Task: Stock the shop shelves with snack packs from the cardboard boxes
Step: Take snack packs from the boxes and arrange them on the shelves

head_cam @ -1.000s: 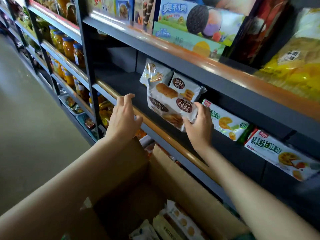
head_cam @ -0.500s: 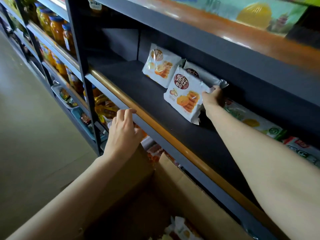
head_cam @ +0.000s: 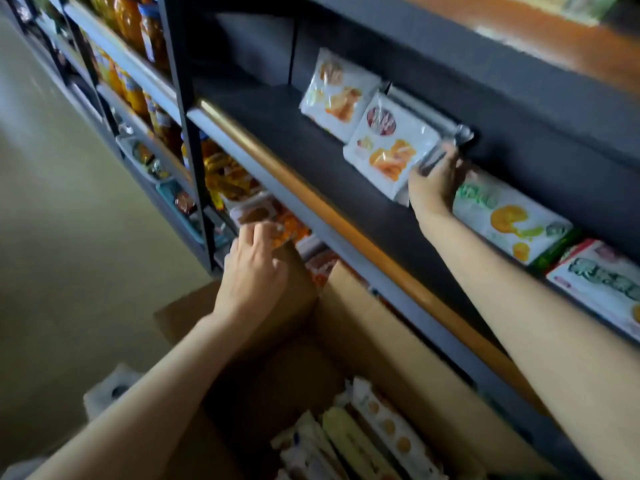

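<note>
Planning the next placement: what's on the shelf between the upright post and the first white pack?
Bare dark shelf from post to pack, head view.

No legible text. White snack pack [head_cam: 389, 147], centre right of the frame: dark red round emblem with white characters, blurred past reading. Green-and-white box [head_cam: 509, 216], right: green lettering, smeared. Red-edged box [head_cam: 602, 282], far right: green characters, unreadable. Jars [head_cam: 138, 26], upper left: labels too small and blurred. No numbers, price tags or signs readable.
</note>
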### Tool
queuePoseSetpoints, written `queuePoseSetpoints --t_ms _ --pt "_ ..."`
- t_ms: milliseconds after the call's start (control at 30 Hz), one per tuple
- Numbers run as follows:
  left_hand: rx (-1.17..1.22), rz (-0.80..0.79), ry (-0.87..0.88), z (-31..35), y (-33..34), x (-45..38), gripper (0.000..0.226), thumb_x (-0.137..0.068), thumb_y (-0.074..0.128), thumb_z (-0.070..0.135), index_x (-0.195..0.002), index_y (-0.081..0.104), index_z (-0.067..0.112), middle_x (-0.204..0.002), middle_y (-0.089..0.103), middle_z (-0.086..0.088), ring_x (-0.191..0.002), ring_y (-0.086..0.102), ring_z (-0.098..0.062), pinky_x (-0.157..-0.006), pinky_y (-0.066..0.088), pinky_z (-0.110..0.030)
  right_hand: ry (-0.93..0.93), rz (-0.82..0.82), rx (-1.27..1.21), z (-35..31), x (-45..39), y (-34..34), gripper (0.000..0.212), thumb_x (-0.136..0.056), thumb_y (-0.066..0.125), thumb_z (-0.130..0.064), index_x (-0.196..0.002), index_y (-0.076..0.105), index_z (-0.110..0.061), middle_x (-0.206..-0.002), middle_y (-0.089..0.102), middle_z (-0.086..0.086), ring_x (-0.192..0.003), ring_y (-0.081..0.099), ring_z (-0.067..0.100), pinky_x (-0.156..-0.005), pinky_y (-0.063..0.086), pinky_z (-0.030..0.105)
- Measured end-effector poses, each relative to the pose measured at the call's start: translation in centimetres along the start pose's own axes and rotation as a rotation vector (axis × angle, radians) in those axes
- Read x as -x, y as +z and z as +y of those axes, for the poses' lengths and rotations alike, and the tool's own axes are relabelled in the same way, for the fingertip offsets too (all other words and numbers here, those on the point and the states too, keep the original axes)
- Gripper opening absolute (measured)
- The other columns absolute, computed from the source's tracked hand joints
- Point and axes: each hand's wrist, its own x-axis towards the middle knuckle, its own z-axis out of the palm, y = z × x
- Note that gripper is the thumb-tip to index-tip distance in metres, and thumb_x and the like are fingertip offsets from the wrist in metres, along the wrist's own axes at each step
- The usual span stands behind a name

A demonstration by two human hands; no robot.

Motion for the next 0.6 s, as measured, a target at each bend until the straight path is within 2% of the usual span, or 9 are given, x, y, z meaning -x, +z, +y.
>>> queuePoseSetpoints --t_ms 67,133,200,267,333,433,500,600 --pt "-0.02 -0.028 -0.029 -0.6 -0.2 2.0 0.047 -0.083 0.049 0.004 -0.13 0.041 0.007 -0.124 0.044 -0.016 -0.114 0.046 -0.033 -0.096 0.039 -0.046 -0.249 -0.039 -0.104 1.0 5.1 -1.0 0.049 -0.076 0.05 -0.002 -0.125 0.046 -0.001 -0.129 0.039 0.02 -0.121 0.041 0.035 -0.102 0.037 0.042" --pt "-0.054 -0.093 -0.036 -1.9 -0.1 4.2 0.048 -0.084 0.05 0.005 -0.131 0.04 0.007 -0.125 0.045 -0.014 -0.113 0.048 -0.032 -0.092 0.04 -0.045 -0.435 -0.191 -0.118 2.8 10.8 -1.8 0.044 -0.076 0.055 0.003 -0.12 0.05 -0.002 -0.125 0.041 0.015 -0.115 0.047 0.025 -0.096 0.045 0.032" --pt "-0.103 -0.22 -0.038 -3.3 0.6 6.6 0.051 -0.085 0.05 0.006 -0.134 0.036 0.008 -0.128 0.044 -0.013 -0.113 0.049 -0.032 -0.091 0.041 -0.045 -0.557 -0.474 -0.011 5.8 16.4 -2.2 0.04 -0.079 0.057 0.007 -0.117 0.053 -0.005 -0.125 0.044 0.013 -0.116 0.046 0.02 -0.097 0.038 0.02" --pt "-0.177 -0.375 -0.079 -4.6 1.7 8.3 0.056 -0.087 0.049 0.01 -0.138 0.029 0.01 -0.13 0.041 -0.011 -0.116 0.048 -0.032 -0.093 0.04 -0.043 -0.503 -0.812 0.194 10.0 20.7 -1.7 0.037 -0.084 0.054 0.003 -0.119 0.054 -0.009 -0.132 0.04 0.01 -0.123 0.041 0.021 -0.1 0.029 0.016" --pt "-0.24 -0.482 -0.121 -5.5 2.8 9.3 0.057 -0.088 0.048 0.015 -0.14 0.025 0.013 -0.129 0.041 -0.008 -0.116 0.049 -0.03 -0.094 0.042 -0.042 -0.393 -1.022 0.507 14.9 22.6 -0.9 0.042 -0.093 0.048 -0.006 -0.134 0.043 -0.014 -0.146 0.027 0.009 -0.132 0.03 0.026 -0.107 0.028 0.029" --pt "-0.243 -0.551 -0.131 -6.2 4.5 10.2 0.057 -0.088 0.048 0.017 -0.14 0.025 0.016 -0.127 0.042 -0.006 -0.115 0.051 -0.027 -0.094 0.043 -0.04 -0.253 -1.154 0.947 19.7 23.2 -0.7 0.061 -0.096 0.045 -0.013 -0.149 0.016 -0.019 -0.152 0.016 0.015 -0.136 0.024 0.034 -0.109 0.028 0.041" --pt "-0.247 -0.583 -0.132 -6.3 5.7 10.6 0.056 -0.089 0.047 0.018 -0.14 0.024 0.017 -0.128 0.041 -0.006 -0.115 0.05 -0.026 -0.094 0.043 -0.04 -0.199 -1.19 1.064 21.9 24.0 -0.9 0.069 -0.097 0.044 -0.018 -0.15 0.0 -0.024 -0.153 0.016 0.018 -0.135 0.028 0.037 -0.107 0.031 0.042" --pt "-0.266 -0.613 -0.126 -6.3 6.9 10.9 0.056 -0.09 0.046 0.019 -0.141 0.023 0.018 -0.129 0.041 -0.006 -0.116 0.049 -0.026 -0.095 0.043 -0.042 -0.192 -1.187 1.121 23.9 25.6 -0.9 0.071 -0.1 0.038 -0.019 -0.149 -0.013 -0.024 -0.154 0.01 0.019 -0.13 0.033 0.039 -0.103 0.035 0.041"
